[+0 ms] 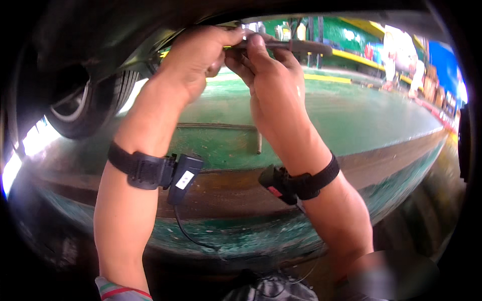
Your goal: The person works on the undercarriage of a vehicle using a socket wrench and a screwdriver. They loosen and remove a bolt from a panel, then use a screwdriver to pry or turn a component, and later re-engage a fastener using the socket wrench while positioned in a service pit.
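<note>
Both my arms reach up to the underside of a car (100,35). My right hand (273,65) is closed round a dark, flat, elongated piece (311,47), its thumb pressed on the near face. One end of that piece sticks out to the right. Close beside it on the left, my left hand (201,50) has its fingers curled, with the thumb reaching to the piece's left end. What the left fingers hold is hidden behind the hand. Below the hands, a thin L-shaped metal rod (259,143) lies on the green floor.
A car tyre (108,98) stands at the left. The green floor ends at a brown edge (226,193) in front of me. Far right, a person in light clothes (399,55) stands near boxes (432,83). Strapped black devices (186,173) with cables sit on my forearms.
</note>
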`<state>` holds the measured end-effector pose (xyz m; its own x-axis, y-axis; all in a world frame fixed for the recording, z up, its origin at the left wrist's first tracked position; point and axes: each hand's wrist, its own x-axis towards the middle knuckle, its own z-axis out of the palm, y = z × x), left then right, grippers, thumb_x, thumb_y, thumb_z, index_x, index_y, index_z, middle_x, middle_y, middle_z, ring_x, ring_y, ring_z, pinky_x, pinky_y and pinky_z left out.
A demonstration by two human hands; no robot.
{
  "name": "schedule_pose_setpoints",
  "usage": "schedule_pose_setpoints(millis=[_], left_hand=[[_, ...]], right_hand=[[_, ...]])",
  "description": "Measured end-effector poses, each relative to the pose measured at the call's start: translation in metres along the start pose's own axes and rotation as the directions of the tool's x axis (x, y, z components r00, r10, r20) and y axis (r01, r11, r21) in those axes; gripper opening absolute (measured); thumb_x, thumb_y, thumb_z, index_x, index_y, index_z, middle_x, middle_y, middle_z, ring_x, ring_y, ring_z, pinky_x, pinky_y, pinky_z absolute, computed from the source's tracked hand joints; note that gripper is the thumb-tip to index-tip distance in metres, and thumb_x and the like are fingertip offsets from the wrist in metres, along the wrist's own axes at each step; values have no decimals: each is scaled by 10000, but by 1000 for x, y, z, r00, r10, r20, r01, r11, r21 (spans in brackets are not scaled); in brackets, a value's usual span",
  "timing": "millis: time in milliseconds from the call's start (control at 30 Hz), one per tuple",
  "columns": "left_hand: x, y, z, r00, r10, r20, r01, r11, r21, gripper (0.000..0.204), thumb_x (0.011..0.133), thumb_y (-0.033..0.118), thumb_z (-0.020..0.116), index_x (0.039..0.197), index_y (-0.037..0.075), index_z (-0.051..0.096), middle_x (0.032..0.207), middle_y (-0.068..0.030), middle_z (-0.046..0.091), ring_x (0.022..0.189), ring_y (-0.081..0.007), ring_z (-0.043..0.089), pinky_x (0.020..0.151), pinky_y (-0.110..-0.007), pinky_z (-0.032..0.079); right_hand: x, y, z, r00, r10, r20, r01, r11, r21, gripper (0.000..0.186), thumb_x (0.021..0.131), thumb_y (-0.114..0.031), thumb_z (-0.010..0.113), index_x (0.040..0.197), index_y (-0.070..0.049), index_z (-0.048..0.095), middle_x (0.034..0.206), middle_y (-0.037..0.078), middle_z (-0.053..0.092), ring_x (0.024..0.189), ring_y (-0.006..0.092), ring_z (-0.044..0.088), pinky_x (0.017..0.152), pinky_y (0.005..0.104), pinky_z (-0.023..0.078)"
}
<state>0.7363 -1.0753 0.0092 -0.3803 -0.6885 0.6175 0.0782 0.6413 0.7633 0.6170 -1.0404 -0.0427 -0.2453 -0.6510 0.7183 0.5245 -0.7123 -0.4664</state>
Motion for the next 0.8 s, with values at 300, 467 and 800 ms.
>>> schedule_pose_setpoints(millis=[300, 467, 800], left_hand=[[23, -4, -10, 986, -158, -56, 155, 987, -49, 286, 949, 311, 646, 989, 29, 671, 845, -85, 697, 670, -133, 603, 669, -269, 434], [8, 6, -11, 969, -22, 248, 72, 979, -191, 268, 965, 290, 632, 984, 24, 664, 772, -22, 640, 591, -28, 492, 562, -172, 363], [12, 5, -2, 997, -77, 18, 79, 982, -174, 229, 948, 270, 667, 943, 41, 652, 754, -8, 623, 547, -39, 495, 474, -151, 369]], right_hand=[[7, 15, 8, 977, -115, -177, 99, 991, -94, 289, 975, -153, 601, 1119, 89, 534, 944, 156, 664, 809, 198, 672, 734, 306, 562], [-1, 5, 14, 977, -69, -200, 60, 997, -47, 314, 987, -155, 592, 1162, 94, 510, 952, 159, 660, 795, 219, 694, 764, 296, 586], [2, 11, 22, 963, -80, -257, 75, 997, -29, 248, 983, -136, 591, 1102, 63, 504, 853, 121, 682, 694, 147, 697, 610, 275, 546]])
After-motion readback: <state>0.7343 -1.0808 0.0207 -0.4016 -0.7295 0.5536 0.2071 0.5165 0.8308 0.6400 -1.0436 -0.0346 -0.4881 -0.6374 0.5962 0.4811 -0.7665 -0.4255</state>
